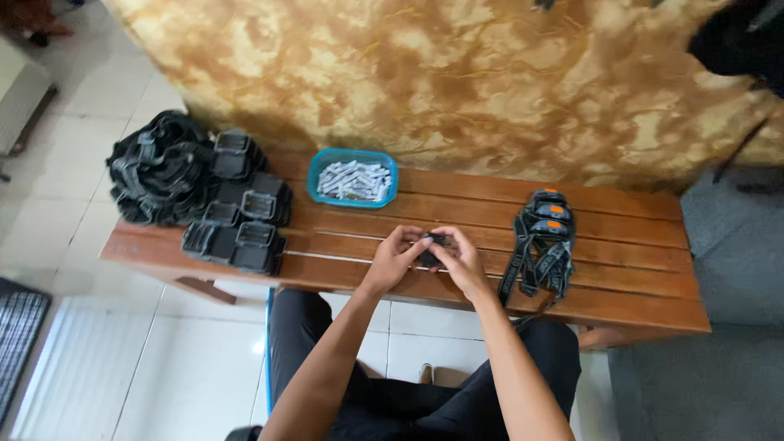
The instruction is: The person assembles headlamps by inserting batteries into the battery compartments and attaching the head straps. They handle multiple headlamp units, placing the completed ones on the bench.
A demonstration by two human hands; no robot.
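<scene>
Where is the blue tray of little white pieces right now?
The blue tray sits at the back of the wooden bench, against the wall, left of centre, just right of the pile of black cases.

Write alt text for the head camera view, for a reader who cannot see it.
Two bare hands, left hand and right hand, together hold a small black part over a slatted wooden bench. On the bench sit a blue tray of small white pieces, a pile of black housings and straps on the left, and headlamps with orange buttons on the right.
</scene>
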